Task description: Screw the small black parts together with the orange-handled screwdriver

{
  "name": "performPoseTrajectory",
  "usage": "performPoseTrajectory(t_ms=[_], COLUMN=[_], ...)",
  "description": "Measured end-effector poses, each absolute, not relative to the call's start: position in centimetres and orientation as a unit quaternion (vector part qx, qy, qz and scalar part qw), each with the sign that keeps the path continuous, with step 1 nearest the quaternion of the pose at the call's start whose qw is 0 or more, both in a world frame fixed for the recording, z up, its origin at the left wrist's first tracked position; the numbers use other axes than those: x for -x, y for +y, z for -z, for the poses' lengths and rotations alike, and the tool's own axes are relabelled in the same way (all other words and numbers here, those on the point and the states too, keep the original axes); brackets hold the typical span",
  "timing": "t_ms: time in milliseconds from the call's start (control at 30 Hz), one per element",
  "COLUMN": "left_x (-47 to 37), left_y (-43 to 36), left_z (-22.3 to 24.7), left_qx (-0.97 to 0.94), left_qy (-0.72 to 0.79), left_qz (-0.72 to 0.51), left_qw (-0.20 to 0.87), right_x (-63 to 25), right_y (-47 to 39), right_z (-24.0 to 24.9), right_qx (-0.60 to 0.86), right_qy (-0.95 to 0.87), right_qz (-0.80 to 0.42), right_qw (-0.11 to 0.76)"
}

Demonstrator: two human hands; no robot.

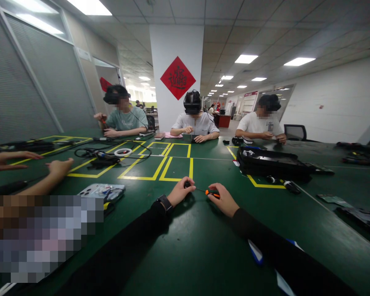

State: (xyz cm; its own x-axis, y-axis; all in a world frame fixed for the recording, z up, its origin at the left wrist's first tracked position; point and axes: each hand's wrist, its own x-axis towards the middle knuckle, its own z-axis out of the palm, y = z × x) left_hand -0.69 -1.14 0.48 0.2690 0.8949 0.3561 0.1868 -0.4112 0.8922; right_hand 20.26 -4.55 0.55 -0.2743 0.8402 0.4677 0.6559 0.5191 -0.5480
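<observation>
Both of the person's hands met near the middle of the green worktop (pixel 203 255), just short of the yellow tape lines (pixel 160 168). The right hand (pixel 223 199) was closed around the orange-and-black handle of a small screwdriver (pixel 212 192), whose thin shaft ran leftward toward the other hand. The left hand (pixel 180 191), with a dark watch (pixel 165 202) on its wrist, was pinched on a small black part (pixel 187 184) at the tip of the shaft; what the part was could not be told. Both hands rested low, at or just above the worktop.

To the left, a co-worker's two hands (pixel 60 166) lay flat on the worktop near a phone-like device (pixel 103 191) and a tangle of black cables (pixel 107 154). To the right stood a black case (pixel 271 162). Three people wearing headsets sat along the far side.
</observation>
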Motion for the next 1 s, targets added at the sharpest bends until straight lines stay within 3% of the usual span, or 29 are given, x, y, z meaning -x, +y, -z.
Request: performPoseTrajectory(t_ms=[1000], left_x=[0.88], left_y=[-1.22], left_z=[-0.56], left_qx=[-0.704], left_qy=[0.39], left_qz=[-0.461], left_qw=[0.374], right_x=[-20.43], right_y=[-3.94], right_z=[-0.02], right_qx=[0.482], right_qy=[-0.783], right_qz=[-0.141], right_qw=[0.368])
